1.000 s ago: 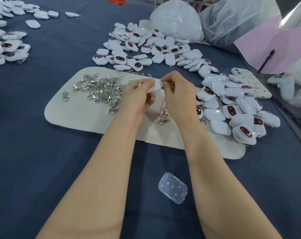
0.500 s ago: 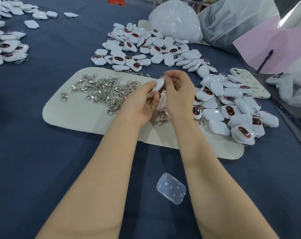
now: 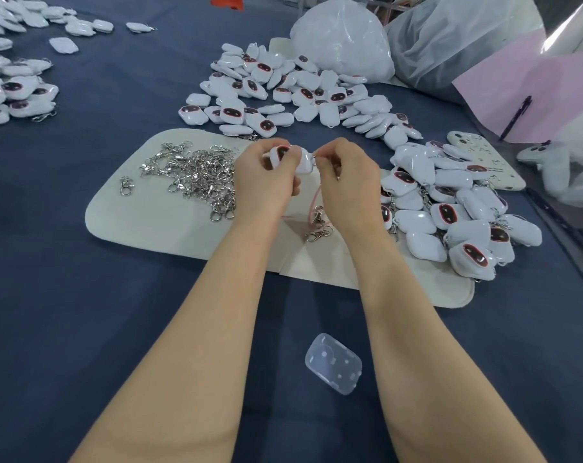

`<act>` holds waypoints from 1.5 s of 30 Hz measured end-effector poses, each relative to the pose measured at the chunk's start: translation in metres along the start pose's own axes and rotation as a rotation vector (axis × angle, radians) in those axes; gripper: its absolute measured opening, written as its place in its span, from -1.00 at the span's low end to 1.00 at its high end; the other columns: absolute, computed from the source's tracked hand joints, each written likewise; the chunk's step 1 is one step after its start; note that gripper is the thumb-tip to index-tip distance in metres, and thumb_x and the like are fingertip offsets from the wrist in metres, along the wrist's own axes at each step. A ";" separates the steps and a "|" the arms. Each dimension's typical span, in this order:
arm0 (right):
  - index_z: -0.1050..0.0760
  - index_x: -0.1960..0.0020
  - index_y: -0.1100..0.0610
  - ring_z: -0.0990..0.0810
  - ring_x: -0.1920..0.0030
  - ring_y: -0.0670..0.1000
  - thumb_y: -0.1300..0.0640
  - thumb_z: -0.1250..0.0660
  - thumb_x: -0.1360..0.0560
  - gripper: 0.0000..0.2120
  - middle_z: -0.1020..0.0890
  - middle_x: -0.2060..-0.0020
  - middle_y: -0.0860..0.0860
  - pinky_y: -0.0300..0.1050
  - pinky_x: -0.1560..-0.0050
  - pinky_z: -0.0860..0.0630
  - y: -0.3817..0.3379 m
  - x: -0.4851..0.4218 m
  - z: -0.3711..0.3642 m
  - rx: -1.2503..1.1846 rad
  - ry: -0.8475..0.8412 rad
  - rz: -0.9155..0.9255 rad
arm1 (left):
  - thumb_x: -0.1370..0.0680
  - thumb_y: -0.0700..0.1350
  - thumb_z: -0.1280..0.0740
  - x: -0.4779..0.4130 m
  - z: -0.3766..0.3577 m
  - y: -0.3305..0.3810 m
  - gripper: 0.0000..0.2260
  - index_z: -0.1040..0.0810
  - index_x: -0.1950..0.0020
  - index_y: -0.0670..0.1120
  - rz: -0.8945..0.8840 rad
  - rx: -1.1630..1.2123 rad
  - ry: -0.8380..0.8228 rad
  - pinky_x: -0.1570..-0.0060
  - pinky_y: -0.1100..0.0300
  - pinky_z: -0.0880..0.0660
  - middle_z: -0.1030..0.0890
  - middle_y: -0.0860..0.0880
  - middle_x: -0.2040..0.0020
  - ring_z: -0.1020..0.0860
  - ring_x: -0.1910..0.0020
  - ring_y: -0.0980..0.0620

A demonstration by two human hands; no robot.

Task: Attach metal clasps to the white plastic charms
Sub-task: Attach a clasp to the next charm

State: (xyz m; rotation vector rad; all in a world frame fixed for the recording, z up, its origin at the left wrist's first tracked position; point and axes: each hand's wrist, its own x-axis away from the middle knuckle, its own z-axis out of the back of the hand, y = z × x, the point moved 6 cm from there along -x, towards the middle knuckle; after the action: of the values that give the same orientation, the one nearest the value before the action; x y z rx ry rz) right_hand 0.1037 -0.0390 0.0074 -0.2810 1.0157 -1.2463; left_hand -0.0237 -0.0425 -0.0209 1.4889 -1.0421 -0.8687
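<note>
My left hand [image 3: 266, 177] grips a white plastic charm [image 3: 300, 161] with a dark red-rimmed face, held above the cream mat [image 3: 143, 218]. My right hand [image 3: 346, 182] pinches at the charm's right end, where a small metal piece shows between the fingertips. A pink cord [image 3: 313, 203] hangs below my hands to a metal clasp [image 3: 318, 232] lying on the mat. A pile of loose metal clasps [image 3: 196, 175] lies on the mat to the left of my hands.
A heap of white charms [image 3: 293, 91] lies behind the mat, another with clasps [image 3: 450, 212] at the right, more at far left [image 3: 12, 91]. A clear plastic case [image 3: 333, 362] sits on the blue cloth near me. White bags [image 3: 343, 38], a phone case [image 3: 483, 160] and pink sheet [image 3: 530, 95] stand at back right.
My left hand has turned the charm so its dark face shows. Both hands have stayed together above the mat, with the right fingers still at the charm's end.
</note>
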 end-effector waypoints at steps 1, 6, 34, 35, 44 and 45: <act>-0.55 0.04 0.24 -0.45 0.15 -0.04 0.30 -0.22 -0.54 -0.87 -0.56 0.18 0.03 -0.35 0.19 -0.27 0.001 0.000 -0.001 0.007 -0.023 -0.003 | -0.52 -0.19 -0.35 0.001 0.000 0.005 -0.93 -0.52 0.04 -0.03 -0.080 -0.074 0.004 0.44 0.25 -0.48 -0.56 -0.05 0.22 -0.50 0.49 0.12; -0.53 -0.01 0.19 -0.47 0.14 -0.06 0.27 -0.21 -0.56 -0.87 -0.55 0.16 -0.03 -0.30 0.13 -0.34 0.006 0.001 -0.009 -0.046 -0.092 -0.074 | -0.51 -0.17 -0.33 0.006 -0.001 0.013 -0.88 -0.53 -0.02 0.01 -0.253 -0.248 -0.010 0.15 0.00 -0.58 -0.60 -0.06 0.11 -0.58 0.22 -0.08; -0.52 0.07 0.26 -0.50 0.16 -0.03 0.32 -0.23 -0.52 -0.90 -0.60 0.18 0.04 -0.28 0.14 -0.38 -0.003 0.001 -0.002 -0.049 0.022 0.015 | -0.55 -0.21 -0.31 0.001 0.001 0.005 -0.90 -0.51 -0.01 -0.02 -0.025 0.017 -0.021 0.51 0.34 -0.41 -0.54 -0.04 0.22 -0.43 0.57 0.22; -0.52 0.05 0.23 -0.50 0.15 -0.05 0.31 -0.22 -0.53 -0.89 -0.60 0.16 0.02 -0.29 0.13 -0.37 -0.002 0.002 -0.003 -0.063 0.019 0.000 | -0.55 -0.20 -0.31 0.002 0.001 0.007 -0.88 -0.51 -0.01 0.01 -0.058 -0.023 -0.019 0.50 0.34 -0.41 -0.56 -0.07 0.16 -0.45 0.55 0.22; -0.48 -0.21 0.10 -0.55 0.08 -0.26 0.19 -0.23 -0.57 -0.77 -0.60 0.06 -0.13 -0.49 0.09 -0.42 0.009 -0.002 -0.001 -0.320 -0.087 -0.216 | -0.56 -0.21 -0.20 0.003 -0.005 0.008 -0.73 -0.55 -0.18 0.03 -0.045 -0.058 -0.070 0.37 0.32 -0.46 -0.58 -0.01 0.13 -0.53 0.37 0.12; -0.49 -0.19 0.09 -0.58 0.15 -0.24 0.15 -0.26 -0.56 -0.79 -0.63 0.11 -0.11 -0.40 0.13 -0.46 0.008 -0.002 -0.004 -0.307 -0.157 -0.216 | -0.56 -0.20 -0.19 0.004 -0.008 0.009 -0.72 -0.55 -0.21 0.02 -0.055 -0.072 -0.099 0.21 0.27 -0.54 -0.61 -0.05 0.04 -0.60 0.20 0.02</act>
State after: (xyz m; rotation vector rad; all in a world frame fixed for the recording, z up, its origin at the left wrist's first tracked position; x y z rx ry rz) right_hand 0.1052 -0.0335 0.0005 -0.7315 1.0592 -1.2361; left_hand -0.0160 -0.0441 -0.0108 1.4315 -1.0353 -1.0173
